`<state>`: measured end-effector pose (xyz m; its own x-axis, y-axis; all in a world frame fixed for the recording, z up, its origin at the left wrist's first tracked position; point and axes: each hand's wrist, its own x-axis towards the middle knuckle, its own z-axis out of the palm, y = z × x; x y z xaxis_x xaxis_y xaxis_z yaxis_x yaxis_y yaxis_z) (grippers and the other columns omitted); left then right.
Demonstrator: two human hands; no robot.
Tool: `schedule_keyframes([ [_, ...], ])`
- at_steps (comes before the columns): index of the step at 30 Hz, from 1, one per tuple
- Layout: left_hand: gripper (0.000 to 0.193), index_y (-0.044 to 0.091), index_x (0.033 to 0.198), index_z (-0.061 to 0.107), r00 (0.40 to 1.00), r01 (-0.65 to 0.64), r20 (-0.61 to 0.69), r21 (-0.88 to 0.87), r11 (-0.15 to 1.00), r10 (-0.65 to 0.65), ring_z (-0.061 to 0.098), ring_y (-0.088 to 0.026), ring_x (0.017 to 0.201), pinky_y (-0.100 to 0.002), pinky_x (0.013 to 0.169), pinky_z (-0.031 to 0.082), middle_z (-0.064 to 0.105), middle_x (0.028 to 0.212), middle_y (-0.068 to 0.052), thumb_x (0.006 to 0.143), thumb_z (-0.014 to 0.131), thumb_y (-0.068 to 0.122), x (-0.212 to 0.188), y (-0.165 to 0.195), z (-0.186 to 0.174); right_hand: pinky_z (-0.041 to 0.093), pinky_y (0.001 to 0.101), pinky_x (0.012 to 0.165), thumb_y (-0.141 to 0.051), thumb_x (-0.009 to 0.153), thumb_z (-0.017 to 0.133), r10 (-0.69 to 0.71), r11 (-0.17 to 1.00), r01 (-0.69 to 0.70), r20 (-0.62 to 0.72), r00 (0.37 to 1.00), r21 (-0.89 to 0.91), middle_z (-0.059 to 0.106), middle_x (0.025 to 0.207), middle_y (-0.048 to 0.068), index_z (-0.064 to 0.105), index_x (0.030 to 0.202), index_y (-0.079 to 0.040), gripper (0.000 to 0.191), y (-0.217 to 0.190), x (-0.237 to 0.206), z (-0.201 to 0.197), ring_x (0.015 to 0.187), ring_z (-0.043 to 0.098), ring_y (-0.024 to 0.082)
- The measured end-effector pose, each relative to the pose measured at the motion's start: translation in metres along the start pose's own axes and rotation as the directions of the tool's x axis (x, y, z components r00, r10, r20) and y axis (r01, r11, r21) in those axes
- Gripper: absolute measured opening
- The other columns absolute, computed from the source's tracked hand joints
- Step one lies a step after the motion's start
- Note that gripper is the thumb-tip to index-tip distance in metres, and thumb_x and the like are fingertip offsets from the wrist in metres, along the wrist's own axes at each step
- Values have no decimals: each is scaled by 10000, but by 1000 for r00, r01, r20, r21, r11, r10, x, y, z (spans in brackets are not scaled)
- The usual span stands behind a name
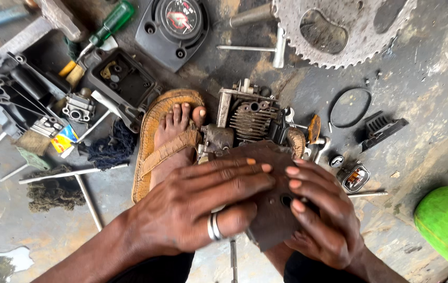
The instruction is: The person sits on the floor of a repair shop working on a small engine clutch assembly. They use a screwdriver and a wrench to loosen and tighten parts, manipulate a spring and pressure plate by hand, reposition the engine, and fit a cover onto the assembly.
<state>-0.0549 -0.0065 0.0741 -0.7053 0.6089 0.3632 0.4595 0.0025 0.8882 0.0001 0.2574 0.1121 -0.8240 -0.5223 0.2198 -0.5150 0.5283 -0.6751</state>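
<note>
I see my left hand (198, 207) and right hand (316, 212) both holding a flat, dirty metal plate (268, 209). Just past it sits a small engine (250, 120), beside a foot in a sandal (156, 141). A big toothed gear (342, 29) lies farther away.

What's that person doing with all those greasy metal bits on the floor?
A person sits over a floor strewn with engine parts. Both hands, left hand and right hand, hold a dark flat metal plate above a finned engine block. A sandalled foot rests beside it, and a big sprocket lies farther off.
</note>
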Motion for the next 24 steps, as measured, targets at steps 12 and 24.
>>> schedule_keyframes([
  [12,418,-45,1322,616,998,60,33,-65,996,-58,679,-349,1312,-432,1127,556,651,1395,-227,1003,636,224,-7,6,-4,533,633,1034,-168,957,718,0,993,-1,-10,1000,-121,491,1258,197,434,1275,-52,442,-8,-21,3,1238,614,391],
  [24,565,41,1338,588,959,282,118,-269,921,-259,744,-321,1063,-401,852,626,674,1244,-160,806,770,97,4,2,-1,621,420,991,-193,751,870,332,930,-342,-91,939,-135,608,1265,156,507,1328,-59,695,-27,27,19,1147,706,310],
])
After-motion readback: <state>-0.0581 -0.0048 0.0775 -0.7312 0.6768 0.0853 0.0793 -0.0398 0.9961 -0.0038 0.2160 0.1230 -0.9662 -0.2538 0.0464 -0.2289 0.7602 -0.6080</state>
